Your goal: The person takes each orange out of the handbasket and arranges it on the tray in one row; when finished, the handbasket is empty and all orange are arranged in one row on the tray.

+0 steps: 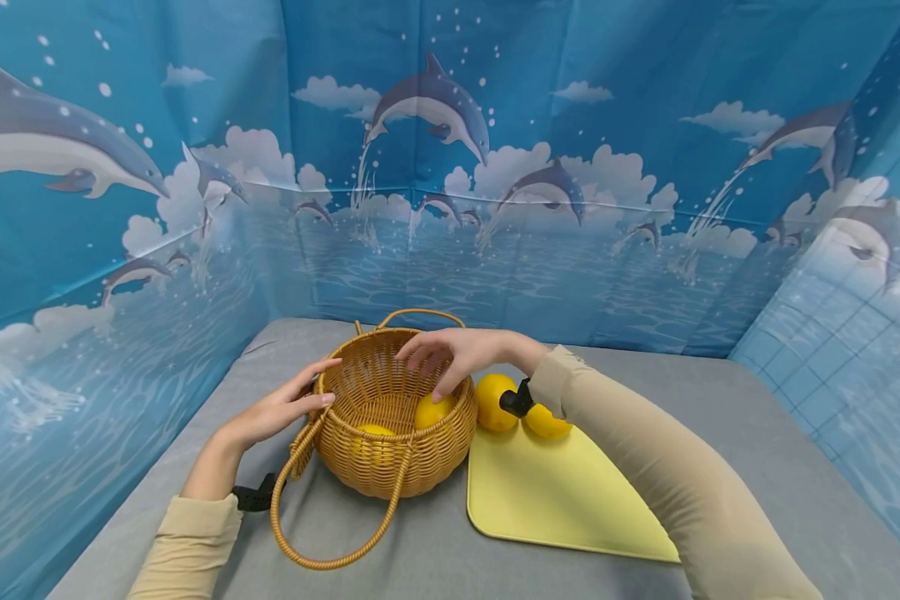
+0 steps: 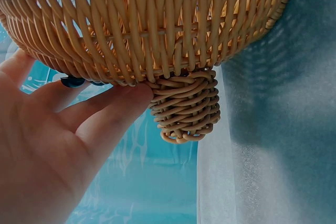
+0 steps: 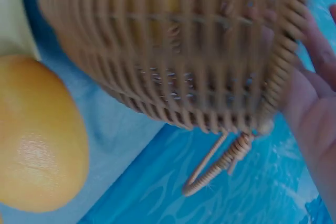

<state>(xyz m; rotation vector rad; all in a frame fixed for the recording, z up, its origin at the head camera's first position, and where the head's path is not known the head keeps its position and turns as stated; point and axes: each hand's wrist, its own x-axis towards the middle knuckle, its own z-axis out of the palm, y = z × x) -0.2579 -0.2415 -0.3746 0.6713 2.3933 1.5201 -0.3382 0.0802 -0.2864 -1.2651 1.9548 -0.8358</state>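
A round wicker basket [image 1: 435,462] stands on the grey surface, its near handle folded down. Inside it lie a yellow citrus fruit [image 1: 433,412] at the right and another yellow fruit [image 1: 376,431] near the front. My left hand [image 1: 273,412] touches the basket's left rim and side with nearly straight fingers. In the left wrist view, fingertips [image 2: 139,95] rest against the woven wall beside a coiled wicker knob [image 2: 185,107]. My right hand [image 1: 468,354] reaches over the right rim, fingers loosely bent and apart, the thumb tip at the right fruit. Whether it touches is unclear.
Right of the basket, two more yellow fruits, one nearer [image 1: 497,403] and one partly behind the right wrist strap [image 1: 547,422], sit at the back of a yellow mat [image 1: 547,492]. A dolphin-printed curtain [image 1: 450,250] encloses the back and sides.
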